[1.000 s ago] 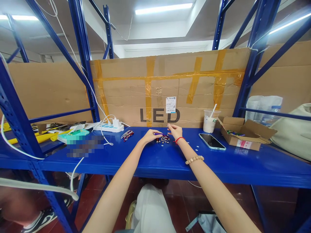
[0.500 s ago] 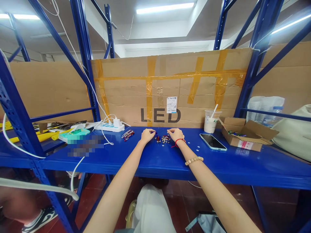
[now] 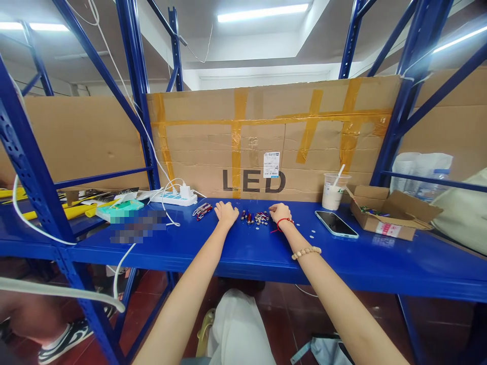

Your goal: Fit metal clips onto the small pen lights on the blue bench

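Observation:
My left hand (image 3: 227, 214) rests palm down on the blue shelf top, its fingers a little apart and nothing visible in them. Just left of it lies a small bundle of dark red and silvery pieces (image 3: 202, 211). My right hand (image 3: 280, 212), with a red string and a beaded bracelet on the wrist, has its fingers bent together beside a pile of small shiny metal parts (image 3: 262, 218); whatever they pinch is too small to make out. Between the hands stand several short dark red pieces with metal ends (image 3: 249, 218).
At the right are a phone (image 3: 336, 224), a cup with a straw (image 3: 334, 191) and an open cardboard box (image 3: 391, 213) holding small parts. A white power strip (image 3: 174, 197) with cables sits back left. Taped cardboard (image 3: 205, 147) closes off the back; blue posts flank the sides.
My left hand has moved left, away from the small red pieces, and its fingers now point forward. My right hand has shifted slightly right of the metal pile. The view has turned slightly.

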The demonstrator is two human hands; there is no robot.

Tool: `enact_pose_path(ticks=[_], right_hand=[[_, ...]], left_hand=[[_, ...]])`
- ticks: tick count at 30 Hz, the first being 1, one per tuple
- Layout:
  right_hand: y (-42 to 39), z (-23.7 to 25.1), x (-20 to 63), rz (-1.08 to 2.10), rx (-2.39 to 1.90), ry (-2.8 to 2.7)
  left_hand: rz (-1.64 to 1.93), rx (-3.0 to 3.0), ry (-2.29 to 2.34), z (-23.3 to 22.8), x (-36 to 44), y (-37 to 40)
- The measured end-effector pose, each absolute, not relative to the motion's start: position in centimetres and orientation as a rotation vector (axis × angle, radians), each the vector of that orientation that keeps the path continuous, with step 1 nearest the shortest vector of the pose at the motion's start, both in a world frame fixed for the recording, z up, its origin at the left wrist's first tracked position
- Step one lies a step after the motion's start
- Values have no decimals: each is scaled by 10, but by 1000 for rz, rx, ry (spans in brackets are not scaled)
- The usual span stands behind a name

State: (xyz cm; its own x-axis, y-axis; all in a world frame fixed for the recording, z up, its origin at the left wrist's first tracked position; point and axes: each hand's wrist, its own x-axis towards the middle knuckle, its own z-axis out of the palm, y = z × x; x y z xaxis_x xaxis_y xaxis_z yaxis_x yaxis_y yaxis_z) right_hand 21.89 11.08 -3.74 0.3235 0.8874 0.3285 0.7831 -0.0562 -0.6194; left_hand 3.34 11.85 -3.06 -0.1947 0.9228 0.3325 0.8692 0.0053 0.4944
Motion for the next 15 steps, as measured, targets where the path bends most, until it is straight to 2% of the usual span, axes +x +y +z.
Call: enact_pose_path(ticks=[4,15], right_hand=[[109,-35,216,173,-1858,-1484],[105,-31,212,192,-1797,-1485]], left_hand=[[752,1731,2513,-35,31,120],[574,1749,2627,-34,28,119]])
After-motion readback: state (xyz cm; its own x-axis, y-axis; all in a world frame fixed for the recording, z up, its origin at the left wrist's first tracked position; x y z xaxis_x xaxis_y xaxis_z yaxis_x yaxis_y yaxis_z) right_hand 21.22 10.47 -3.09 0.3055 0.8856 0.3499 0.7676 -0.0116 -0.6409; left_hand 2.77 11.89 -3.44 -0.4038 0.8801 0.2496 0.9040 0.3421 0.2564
